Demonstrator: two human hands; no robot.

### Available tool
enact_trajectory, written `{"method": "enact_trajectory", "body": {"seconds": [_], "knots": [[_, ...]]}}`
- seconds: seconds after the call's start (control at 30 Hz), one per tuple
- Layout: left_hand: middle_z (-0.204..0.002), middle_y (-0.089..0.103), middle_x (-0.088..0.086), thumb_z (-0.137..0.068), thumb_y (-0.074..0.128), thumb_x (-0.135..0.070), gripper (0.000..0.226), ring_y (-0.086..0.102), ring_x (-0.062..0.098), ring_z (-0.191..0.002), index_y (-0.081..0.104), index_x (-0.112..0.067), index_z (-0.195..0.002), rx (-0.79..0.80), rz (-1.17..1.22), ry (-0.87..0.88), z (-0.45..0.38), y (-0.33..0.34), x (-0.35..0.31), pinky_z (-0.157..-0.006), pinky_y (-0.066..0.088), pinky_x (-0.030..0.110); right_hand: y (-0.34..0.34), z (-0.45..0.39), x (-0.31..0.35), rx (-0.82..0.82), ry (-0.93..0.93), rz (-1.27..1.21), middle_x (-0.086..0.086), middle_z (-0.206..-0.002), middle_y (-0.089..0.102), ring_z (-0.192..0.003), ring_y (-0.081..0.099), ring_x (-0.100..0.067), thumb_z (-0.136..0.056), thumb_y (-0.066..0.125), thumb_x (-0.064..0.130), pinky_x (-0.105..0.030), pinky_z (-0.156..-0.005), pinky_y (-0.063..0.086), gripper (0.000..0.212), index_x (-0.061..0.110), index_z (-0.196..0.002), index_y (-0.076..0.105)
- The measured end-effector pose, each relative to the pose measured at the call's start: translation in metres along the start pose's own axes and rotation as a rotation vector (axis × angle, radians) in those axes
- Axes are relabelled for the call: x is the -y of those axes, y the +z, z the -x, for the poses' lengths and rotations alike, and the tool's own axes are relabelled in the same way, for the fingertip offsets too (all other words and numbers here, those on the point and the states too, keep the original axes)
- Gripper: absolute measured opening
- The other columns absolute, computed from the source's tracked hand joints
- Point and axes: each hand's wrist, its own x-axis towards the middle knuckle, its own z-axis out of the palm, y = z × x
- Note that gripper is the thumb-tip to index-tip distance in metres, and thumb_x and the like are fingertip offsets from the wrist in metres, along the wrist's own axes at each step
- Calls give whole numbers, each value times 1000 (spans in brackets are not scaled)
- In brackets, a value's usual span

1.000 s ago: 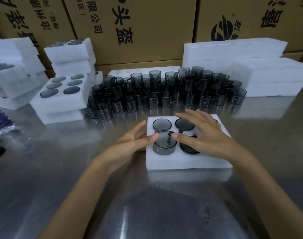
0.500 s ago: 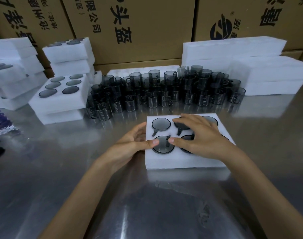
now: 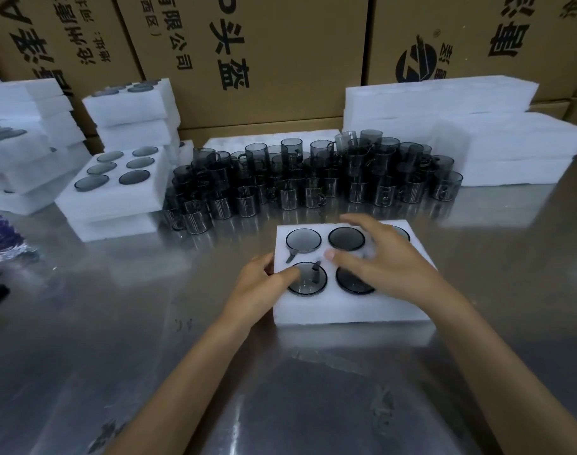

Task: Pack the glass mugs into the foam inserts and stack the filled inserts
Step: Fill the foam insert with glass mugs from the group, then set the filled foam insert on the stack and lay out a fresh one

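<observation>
My left hand (image 3: 260,284) rests at the left edge of the foam insert (image 3: 349,310) mid-desk, thumb on a seated glass mug (image 3: 307,284). My right hand (image 3: 384,261) lies flat, fingers extended, gripping nothing. Loose mugs (image 3: 313,178) stand behind.

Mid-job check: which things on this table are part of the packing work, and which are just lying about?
Job: foam insert under both hands; seated glass mug; loose mugs; filled inserts; left hand; right hand.
Lying about: cardboard boxes; plastic bottle.
</observation>
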Motion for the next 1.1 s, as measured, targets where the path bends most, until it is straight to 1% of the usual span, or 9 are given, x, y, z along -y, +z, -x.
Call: {"method": "enact_trajectory", "body": {"seconds": [0.13,0.2,0.3,0.4,0.57,0.67,0.8,0.9,1.1], "knots": [[-108,68,10,-80,65,-26,11,67,24,-92,73,-29,-87,-35,-85,30,2,2,1,-82,54,32,-27,-4,-16,-329,178,115,-2,-133,61,-129,51,-26,-90,58,58,-48,-105,43,55,25,-134,55],[-104,71,-3,-86,61,-26,28,66,14,-91,70,-46,-102,3,-75,116,1,2,0,-80,55,27,-41,-3,-26,-295,327,88,-7,-126,63,-118,57,-30,-94,52,59,-48,-99,45,53,18,-127,57],[-113,67,-32,-85,57,-31,57,64,-7,-104,47,-66,-129,123,10,165,-1,3,0,-81,53,21,-52,0,-34,-184,452,-254,2,-101,67,-86,62,-15,-95,54,57,-34,-75,47,34,25,-91,64],[-118,68,-24,-82,61,-30,63,72,14,-101,46,-62,-134,96,200,117,-6,-2,0,-65,59,38,-53,-5,-38,-225,447,-464,0,-87,76,-78,72,-19,-91,58,59,-34,-76,55,38,24,-88,71],[-128,66,-1,-94,50,-15,47,71,30,-103,54,-40,-133,-175,534,181,-20,-32,-17,-58,58,46,-32,-20,-42,-317,425,-726,-1,-84,75,-62,67,-16,-103,45,47,-29,-55,49,38,17,-98,67],[-132,61,2,-93,50,-15,56,71,25,-105,39,-32,-144,-436,718,253,-30,-60,-31,-60,58,45,-14,-23,-53,-346,419,-615,-3,-90,72,-68,63,-17,-105,43,41,-28,-57,50,37,14,-101,68],[-126,57,-5,-90,60,-21,76,73,17,-93,19,-37,-151,-796,926,297,-44,-100,-52,-64,61,43,-9,-27,-61,-429,406,-597,-7,-85,68,-65,59,-16,-106,43,29,-18,-40,47,34,6,-102,68],[-130,57,0,-87,68,-23,82,69,20,-101,19,-29,-152,-969,1067,269,-64,-124,-61,-63,62,38,-11,-28,-61,-404,411,-617,-9,-84,68,-62,59,-17,-106,43,28,-18,-39,46,33,9,-93,66],[-138,27,7,-82,74,-44,102,46,23,-112,6,-32,-157,-1144,849,138,-107,-136,-58,-68,62,33,-13,-28,-58,-371,428,-631,-7,-77,67,-60,57,-15,-106,43,26,-23,-48,45,33,9,-89,65]]}}
